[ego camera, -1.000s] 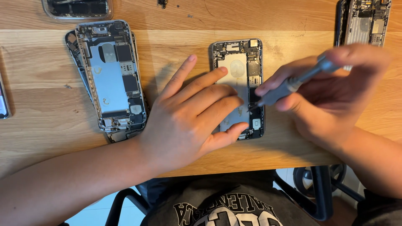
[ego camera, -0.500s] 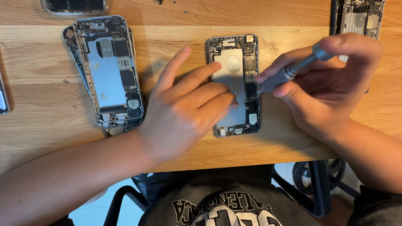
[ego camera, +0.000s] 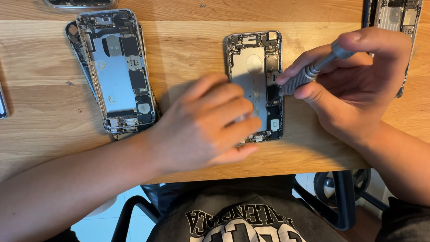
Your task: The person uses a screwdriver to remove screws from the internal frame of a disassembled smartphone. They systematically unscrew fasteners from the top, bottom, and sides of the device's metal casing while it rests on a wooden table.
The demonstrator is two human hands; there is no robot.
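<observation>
Right hand (ego camera: 354,85) is clamped around a slim grey screwdriver (ego camera: 313,71), index finger capping its top, tip angled down to the right edge of the open phone (ego camera: 254,85). That phone lies flat at bench (ego camera: 188,49) centre, back shell up, boards and shields exposed. Left hand (ego camera: 206,123) rests loose and flat, fingers spread over the phone's lower-left half, pinning it; it grips nothing, and it looks blurred.

The risks, as I judge them: the driver meets the phone at a slant, so the bit could cam out of a small screw and skate across the board at 9 o'clock of the tip. If the left hand's press eases, the shell could twist on the smooth wood under the turning force. A freed screw could roll toward the near edge at 6 o'clock and drop off.

Another gutted phone (ego camera: 117,69) sits well apart at 9 o'clock, a third (ego camera: 396,18) just behind the right hand at 1 o'clock.
</observation>
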